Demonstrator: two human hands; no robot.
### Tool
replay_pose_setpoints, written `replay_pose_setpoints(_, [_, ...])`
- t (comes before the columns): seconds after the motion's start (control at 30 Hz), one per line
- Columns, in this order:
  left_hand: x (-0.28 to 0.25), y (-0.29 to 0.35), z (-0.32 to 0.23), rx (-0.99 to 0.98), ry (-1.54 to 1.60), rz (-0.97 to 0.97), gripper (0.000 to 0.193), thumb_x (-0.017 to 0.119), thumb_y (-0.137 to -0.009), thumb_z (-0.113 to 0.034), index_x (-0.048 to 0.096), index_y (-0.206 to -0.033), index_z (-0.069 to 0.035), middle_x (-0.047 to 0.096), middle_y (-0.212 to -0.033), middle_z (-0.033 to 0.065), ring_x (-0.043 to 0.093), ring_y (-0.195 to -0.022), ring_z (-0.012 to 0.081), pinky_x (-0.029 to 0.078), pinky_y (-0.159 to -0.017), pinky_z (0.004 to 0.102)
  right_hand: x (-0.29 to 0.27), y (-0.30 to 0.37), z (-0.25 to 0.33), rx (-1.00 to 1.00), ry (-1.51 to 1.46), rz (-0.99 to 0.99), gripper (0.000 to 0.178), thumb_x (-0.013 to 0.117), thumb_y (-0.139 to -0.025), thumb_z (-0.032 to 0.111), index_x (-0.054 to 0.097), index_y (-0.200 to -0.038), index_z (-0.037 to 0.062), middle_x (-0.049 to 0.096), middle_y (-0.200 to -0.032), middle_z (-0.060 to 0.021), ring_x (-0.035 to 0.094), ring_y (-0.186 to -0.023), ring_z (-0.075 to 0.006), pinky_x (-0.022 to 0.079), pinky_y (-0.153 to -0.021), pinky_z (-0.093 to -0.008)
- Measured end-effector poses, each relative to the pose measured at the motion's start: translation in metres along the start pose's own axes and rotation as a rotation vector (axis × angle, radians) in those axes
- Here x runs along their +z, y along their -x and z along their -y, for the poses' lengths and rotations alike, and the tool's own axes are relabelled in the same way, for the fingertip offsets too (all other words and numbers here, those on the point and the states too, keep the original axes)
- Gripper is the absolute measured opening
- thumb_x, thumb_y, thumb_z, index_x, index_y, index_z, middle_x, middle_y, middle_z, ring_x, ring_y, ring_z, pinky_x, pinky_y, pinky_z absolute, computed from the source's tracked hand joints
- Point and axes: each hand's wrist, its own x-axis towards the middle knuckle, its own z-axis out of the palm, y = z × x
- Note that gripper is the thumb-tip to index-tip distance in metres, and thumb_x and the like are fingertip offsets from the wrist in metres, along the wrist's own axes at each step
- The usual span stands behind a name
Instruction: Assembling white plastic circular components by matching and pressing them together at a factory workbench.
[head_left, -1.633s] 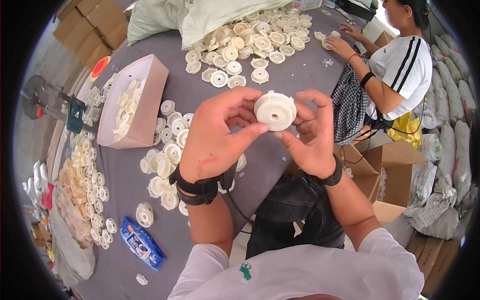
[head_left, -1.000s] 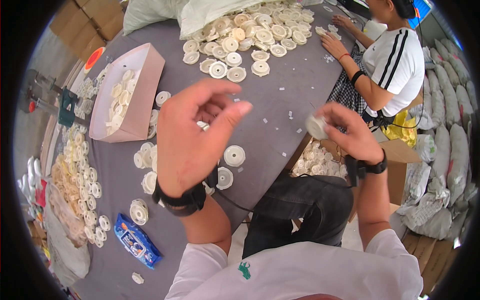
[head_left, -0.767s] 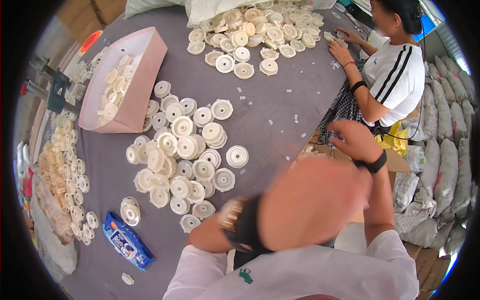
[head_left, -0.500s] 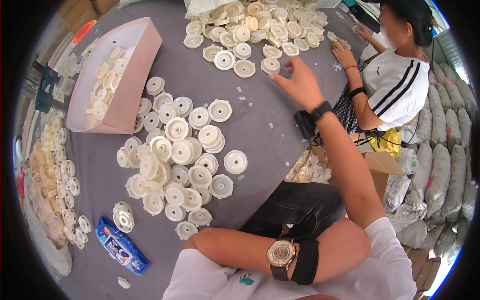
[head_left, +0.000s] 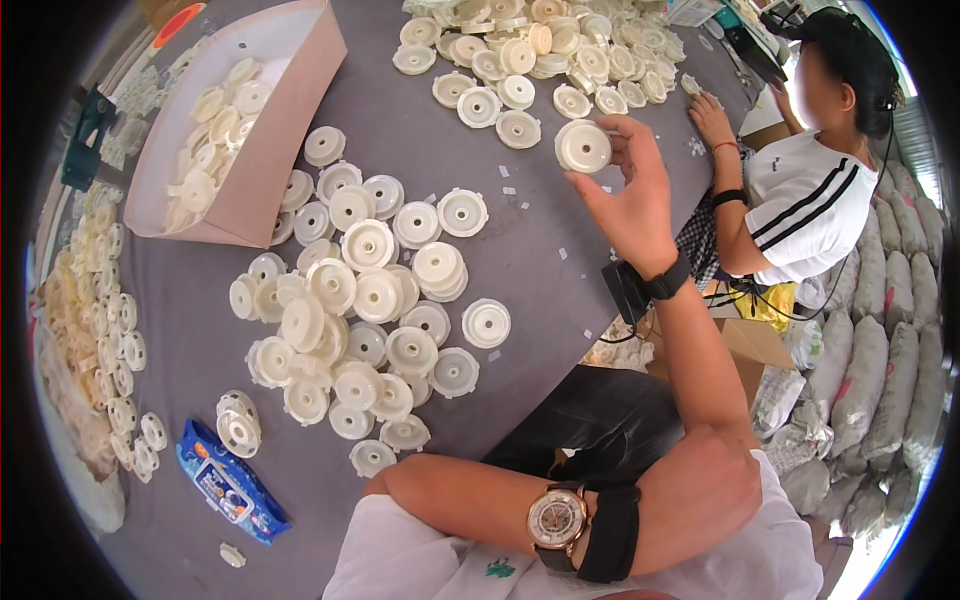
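Observation:
My right hand [head_left: 640,195] holds a round cream-white plastic disc [head_left: 583,147] above the grey cloth, near the far pile. Thumb and fingers grip its edge, and its ringed face with a central hole shows. My left arm lies folded across my body, with a watch and a black strap at the wrist. My left hand [head_left: 700,490] rests against my right arm near the elbow, its fingers hidden. Many similar discs [head_left: 375,295] lie loosely heaped left of the middle, and a larger pile of discs [head_left: 545,50] sits at the far side.
A pinkish box [head_left: 275,140] with discs inside stands at the far left. A blue wipes packet [head_left: 230,485] lies near left. Right of the table, a co-worker [head_left: 800,200] has a hand by the far pile. Stacked white sacks [head_left: 885,350] and a cardboard box [head_left: 745,345] stand beyond.
My right hand has come back from the far pile's edge with a disc between its thumb and fingers. The view has shifted slightly. My left arm stays folded.

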Motion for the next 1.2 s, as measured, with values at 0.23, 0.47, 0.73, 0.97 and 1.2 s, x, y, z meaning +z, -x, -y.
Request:
replay_pose_setpoints(0.23, [0.026,-0.002,0.000,0.026,-0.047,-0.086,0.019,0.068,-0.078,-0.018,0.068,-0.078,0.001,0.063,-0.072,0.0086,0.065,-0.073,0.0215,0.048,-0.060,0.0356,0.001,0.028,0.030,0.241,-0.532,0.098,0.062,0.083,-0.078,-0.013,0.057,-0.132,-0.0002,0.064,-0.130,-0.0083,0.066,-0.121,-0.0183,0.053,-0.108,-0.0336])
replay_pose_setpoints(0.47, [0.027,-0.002,0.001,0.047,0.108,-0.002,0.017,0.067,-0.078,-0.019,0.073,-0.078,-0.002,0.066,-0.078,0.0082,0.066,-0.077,0.0238,0.049,-0.067,0.0381,0.022,0.049,0.051,0.211,-0.662,0.335,0.064,0.083,-0.074,-0.014,0.063,-0.132,0.0046,0.060,-0.136,-0.0072,0.062,-0.125,-0.0187,0.052,-0.107,-0.0334])
replay_pose_setpoints(0.73, [0.032,-0.006,-0.003,-0.042,0.080,-0.112,0.017,0.067,-0.077,-0.019,0.074,-0.074,-0.004,0.066,-0.072,0.0075,0.065,-0.073,0.0240,0.047,-0.067,0.0385,0.037,0.065,0.091,0.050,-0.323,0.531,0.058,0.084,-0.074,-0.007,0.068,-0.127,0.0094,0.059,-0.133,-0.0070,0.062,-0.116,-0.0239,0.053,-0.093,-0.0337])
replay_pose_setpoints(0.97, [0.026,0.000,0.003,0.032,0.030,-0.110,0.017,0.067,-0.077,-0.019,0.073,-0.073,-0.003,0.066,-0.071,0.0073,0.065,-0.070,0.0250,0.045,-0.061,0.0394,0.055,0.076,0.076,0.046,-0.317,0.558,0.065,0.085,-0.074,-0.004,0.063,-0.134,0.0091,0.061,-0.133,-0.0085,0.062,-0.116,-0.0244,0.052,-0.095,-0.0362])
replay_pose_setpoints(1.2, [0.030,0.001,0.002,0.019,-0.013,-0.163,0.017,0.068,-0.075,-0.020,0.072,-0.072,-0.003,0.066,-0.070,0.0072,0.065,-0.068,0.0250,0.045,-0.062,0.0397,0.057,0.078,0.074,-0.086,-0.233,0.538,0.064,0.085,-0.074,-0.005,0.064,-0.132,0.0097,0.061,-0.127,-0.0096,0.060,-0.120,-0.0314,0.053,-0.099,-0.0400])
